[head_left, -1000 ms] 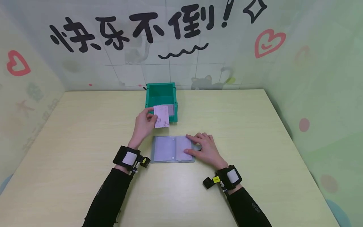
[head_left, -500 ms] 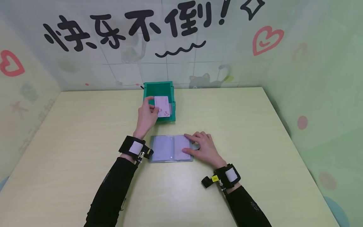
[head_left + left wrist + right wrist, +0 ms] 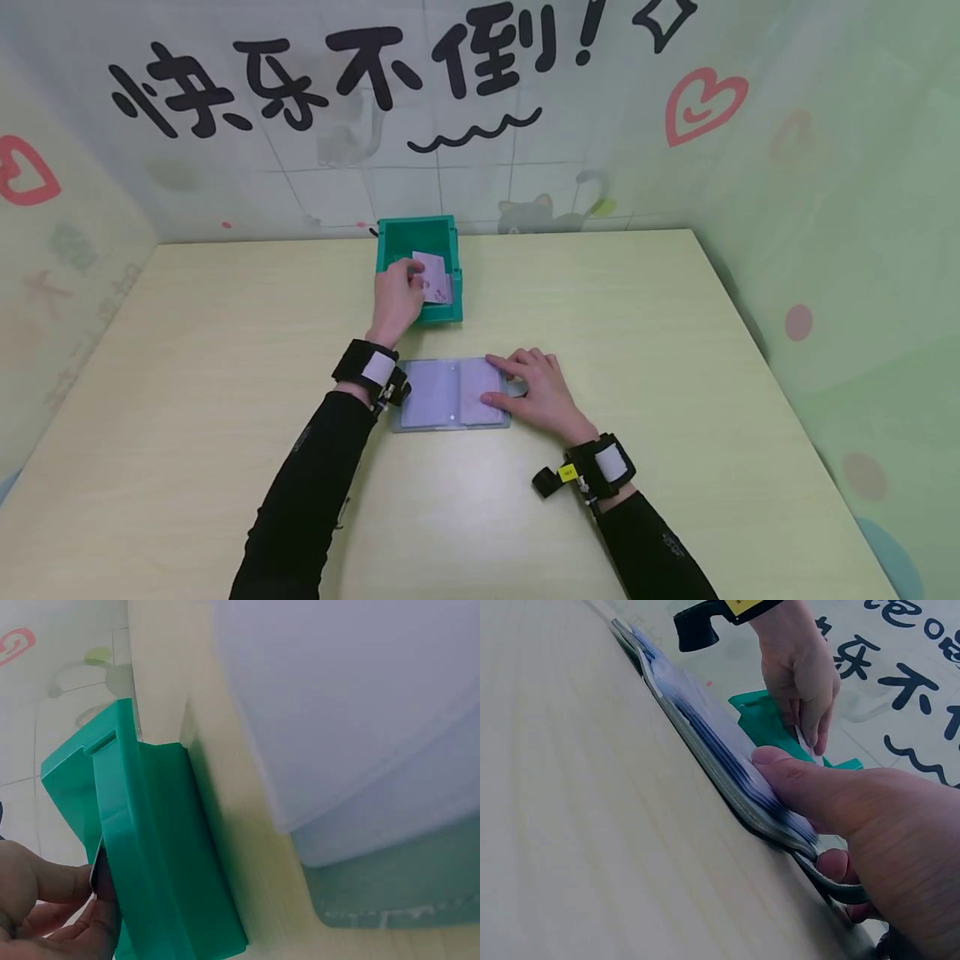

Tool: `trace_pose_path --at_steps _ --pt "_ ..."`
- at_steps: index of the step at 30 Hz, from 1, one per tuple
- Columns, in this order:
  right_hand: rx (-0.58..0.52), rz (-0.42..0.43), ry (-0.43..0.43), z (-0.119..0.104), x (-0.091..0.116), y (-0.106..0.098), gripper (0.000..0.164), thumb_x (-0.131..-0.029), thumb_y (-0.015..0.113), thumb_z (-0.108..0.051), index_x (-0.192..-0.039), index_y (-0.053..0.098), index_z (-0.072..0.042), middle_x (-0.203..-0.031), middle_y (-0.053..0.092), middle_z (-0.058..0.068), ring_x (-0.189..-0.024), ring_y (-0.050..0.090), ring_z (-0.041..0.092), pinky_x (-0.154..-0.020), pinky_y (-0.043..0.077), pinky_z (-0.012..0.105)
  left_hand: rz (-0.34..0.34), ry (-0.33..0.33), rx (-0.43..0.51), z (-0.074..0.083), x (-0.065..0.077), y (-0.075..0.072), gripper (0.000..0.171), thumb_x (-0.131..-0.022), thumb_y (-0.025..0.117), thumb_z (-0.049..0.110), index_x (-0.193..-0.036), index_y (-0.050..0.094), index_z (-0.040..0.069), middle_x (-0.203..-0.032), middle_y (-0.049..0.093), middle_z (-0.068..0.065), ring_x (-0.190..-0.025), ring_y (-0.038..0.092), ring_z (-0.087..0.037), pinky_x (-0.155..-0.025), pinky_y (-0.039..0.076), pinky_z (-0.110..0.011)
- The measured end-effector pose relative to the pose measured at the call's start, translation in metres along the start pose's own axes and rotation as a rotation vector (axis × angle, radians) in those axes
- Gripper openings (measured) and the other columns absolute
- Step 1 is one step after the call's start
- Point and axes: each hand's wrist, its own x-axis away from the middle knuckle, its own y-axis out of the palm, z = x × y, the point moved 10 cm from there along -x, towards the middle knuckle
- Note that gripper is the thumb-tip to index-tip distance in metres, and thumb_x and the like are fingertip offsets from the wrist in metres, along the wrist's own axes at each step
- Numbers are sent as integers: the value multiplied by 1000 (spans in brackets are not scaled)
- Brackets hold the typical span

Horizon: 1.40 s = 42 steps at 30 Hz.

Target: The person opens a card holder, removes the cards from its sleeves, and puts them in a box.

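In the head view my left hand [image 3: 397, 302] pinches a small pink card [image 3: 433, 277] with a flowered corner. The card is inside the opening of a green plastic box [image 3: 416, 237], near its front end. Another pinkish card [image 3: 449, 288] shows partly behind it. An album [image 3: 431, 396] with pale lilac pocket pages and a grey-green cover lies open in front of the box. My right hand [image 3: 551, 396] holds its right side. From the right wrist, the thumb [image 3: 780, 761] is seen on the page stack, with fingers [image 3: 836, 864] curled at the cover's edge below.
A pale wooden tabletop [image 3: 225, 358] carries everything. Printed wall panels [image 3: 480, 187] stand behind it and at both sides. The box sits close to the back edge, just beyond the album.
My left hand has carried the card away from me, from in front of the box into its opening. The card has turned slightly. My right hand stays on the album.
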Motion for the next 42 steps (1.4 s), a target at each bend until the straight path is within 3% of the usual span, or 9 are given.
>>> trace_pose_path --at_steps 8,14,17,19,21,24,36,39,42 --pt "11 3 -4 -1 0 1 62 -83 80 -43 -137 64 -18 -96 60 1 -97 47 19 -89 31 38 -29 6 -64 -4 -4 9 28 -100 53 2 -123 68 -5 -112 73 -23 -94 67 -35 -66 43 -29" --pt "11 11 -7 -1 0 1 61 -83 80 -42 -137 64 -18 -97 61 2 -96 48 19 -89 31 38 -73 8 -157 -5 -5 18 29 -101 54 3 -126 66 -5 -114 72 -23 -102 69 -37 -78 56 -42" --pt "7 6 -6 0 -1 1 61 -83 79 -42 -137 64 -18 -97 61 2 -96 48 20 -89 30 37 -91 31 -208 -2 -3 22 23 -101 52 2 -109 72 -7 -106 73 -23 -94 69 -35 -72 55 -40" --pt "7 6 -8 -1 -1 1 61 -83 79 -43 -137 64 -18 -97 61 2 -96 48 19 -89 30 37 -104 39 -234 -1 -3 24 25 -101 50 1 -88 71 -6 -89 70 -20 -79 66 -30 -61 48 -34" --pt "7 7 -8 0 -1 1 61 -83 79 -42 -137 64 -18 -96 60 2 -96 47 20 -88 30 37 -119 34 -245 -2 -2 27 33 -100 48 2 -70 60 -2 -71 59 -14 -65 58 -25 -53 38 -29" --pt "4 8 -6 0 -1 0 60 -83 79 -42 -136 64 -17 -96 60 3 -96 47 20 -88 30 37 -149 7 -255 -4 -2 31 39 -99 46 3 -61 44 6 -60 39 -5 -56 47 -20 -49 31 -26" --pt "5 0 -2 1 -2 2 61 -83 79 -42 -137 64 -17 -96 60 2 -96 47 20 -90 31 38 -200 -22 -330 -6 1 36 34 -100 47 9 -68 54 1 -85 54 -16 -82 52 -29 -61 38 -34" --pt "18 -11 11 2 -2 3 63 -84 78 -43 -139 62 -17 -98 60 3 -97 47 20 -91 32 39 -168 24 -344 -1 3 34 32 -100 46 9 -73 59 -3 -96 59 -23 -94 55 -36 -74 45 -41" --pt "23 -27 31 3 -3 3 66 -85 77 -44 -141 59 -16 -101 60 4 -100 48 22 -91 32 40 -93 100 -334 8 10 26 28 -100 47 8 -95 69 -8 -113 61 -28 -110 53 -41 -95 45 -48"
